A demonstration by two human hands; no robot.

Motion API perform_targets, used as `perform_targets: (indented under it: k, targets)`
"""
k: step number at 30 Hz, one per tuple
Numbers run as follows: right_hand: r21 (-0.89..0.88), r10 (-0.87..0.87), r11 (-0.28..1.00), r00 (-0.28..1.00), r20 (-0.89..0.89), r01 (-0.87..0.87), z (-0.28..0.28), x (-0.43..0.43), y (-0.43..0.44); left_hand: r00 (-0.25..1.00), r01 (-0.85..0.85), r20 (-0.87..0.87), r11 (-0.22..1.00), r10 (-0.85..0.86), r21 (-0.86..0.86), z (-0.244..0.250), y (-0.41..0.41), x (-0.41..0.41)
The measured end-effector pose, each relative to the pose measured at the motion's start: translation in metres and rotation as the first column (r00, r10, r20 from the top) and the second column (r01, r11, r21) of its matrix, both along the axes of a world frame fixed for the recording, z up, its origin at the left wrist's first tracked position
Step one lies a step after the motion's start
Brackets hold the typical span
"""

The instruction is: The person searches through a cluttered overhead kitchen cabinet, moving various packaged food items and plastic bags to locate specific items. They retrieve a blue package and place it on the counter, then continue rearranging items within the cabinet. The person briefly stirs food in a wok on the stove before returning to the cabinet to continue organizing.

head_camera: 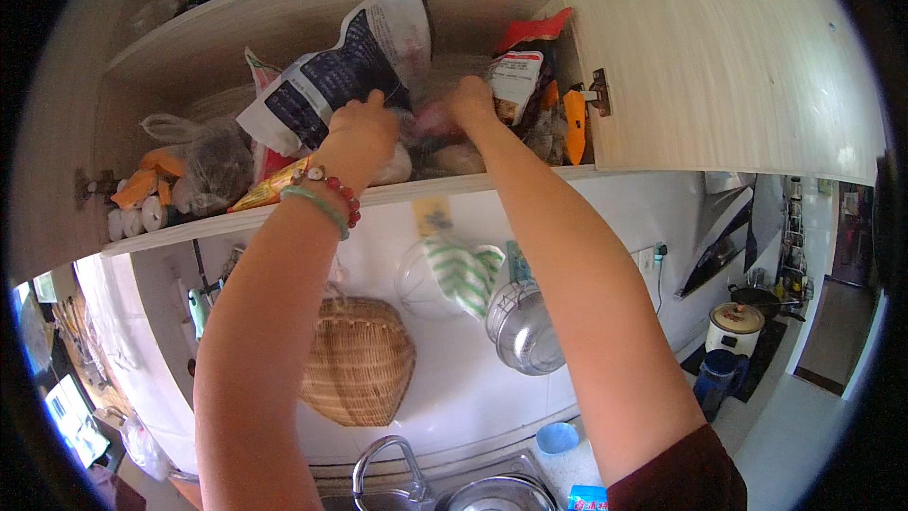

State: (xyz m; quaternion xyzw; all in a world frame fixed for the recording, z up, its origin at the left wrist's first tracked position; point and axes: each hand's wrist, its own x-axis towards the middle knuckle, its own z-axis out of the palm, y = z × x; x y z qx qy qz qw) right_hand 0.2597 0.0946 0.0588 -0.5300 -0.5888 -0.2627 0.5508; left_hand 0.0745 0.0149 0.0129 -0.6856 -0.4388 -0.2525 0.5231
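Both of my arms reach up into an open wooden wall cupboard (425, 188). My left hand (362, 131), with a green bangle and a red bead bracelet at its wrist, is at the lower edge of a white and dark blue printed bag (319, 85); whether it grips the bag is unclear. My right hand (469, 103) is beside a blurred pinkish plastic bag (433, 121), left of a dark packet with a white label (516, 81); its fingertips are hidden. A yellow cone-shaped packet (273, 184) lies by my left wrist.
The cupboard door (723, 64) stands open at right. A tied plastic bag (216, 163) and white rolls (152, 213) sit at the shelf's left. Below hang a wicker basket (362, 362), a striped cloth (464, 273) and a metal strainer (528, 341), above a curved faucet (390, 447).
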Motion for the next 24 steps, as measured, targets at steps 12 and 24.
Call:
perform_targets:
  k: [12, 24]
  targets:
    - [0.608, 0.348, 0.771, 0.924, -0.156, -0.187, 0.001, 0.008, -0.005, 1.0, 0.028, 0.01, 1.0, -0.028, -0.001, -0.003, -0.003, -0.003]
    - [0.697, 0.808, 0.45, 0.587, -0.052, -0.557, -0.01, 0.012, -0.071, 0.998, 0.06, 0.027, 0.996, -0.058, -0.071, -0.005, 0.012, 0.0]
